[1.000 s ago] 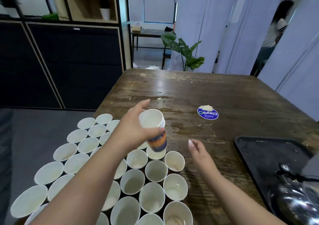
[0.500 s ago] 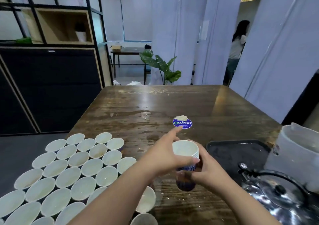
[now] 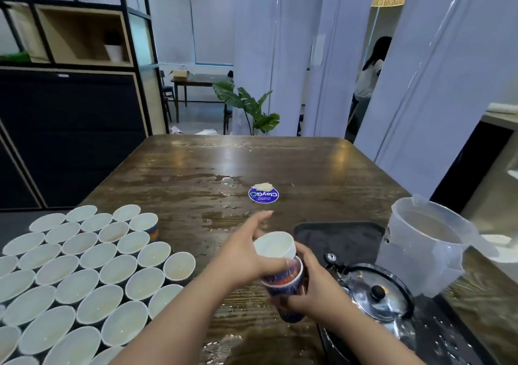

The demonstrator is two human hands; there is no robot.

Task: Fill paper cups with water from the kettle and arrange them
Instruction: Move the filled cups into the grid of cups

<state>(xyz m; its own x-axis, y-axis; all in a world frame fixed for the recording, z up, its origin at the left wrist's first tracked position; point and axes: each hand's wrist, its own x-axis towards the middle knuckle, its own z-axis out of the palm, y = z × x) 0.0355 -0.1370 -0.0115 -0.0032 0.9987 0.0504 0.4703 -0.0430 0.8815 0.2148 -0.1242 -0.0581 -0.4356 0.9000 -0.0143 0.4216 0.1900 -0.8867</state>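
Two nested paper cups hang over the wooden table point(image 3: 308, 168). My left hand point(image 3: 246, 255) grips the upper cup point(image 3: 276, 245), white inside, which sits partly pulled out of the lower blue and orange cup point(image 3: 286, 289). My right hand point(image 3: 314, 286) grips that lower cup from the right and below. Several cups point(image 3: 84, 275) stand packed together on the table's left side, some with water in them. The steel kettle point(image 3: 378, 294) with a black knob sits on a black tray point(image 3: 336, 238) at the right.
A translucent plastic jug point(image 3: 426, 244) stands right of the tray. A round blue sticker point(image 3: 263, 194) lies mid-table among water puddles. A person stands far back right between white columns. Dark cabinets and shelving line the left wall.
My left hand carried the cups from above the cluster rightward toward the tray. My right hand took hold of the lower cup, and the upper cup has slid partly out of it.
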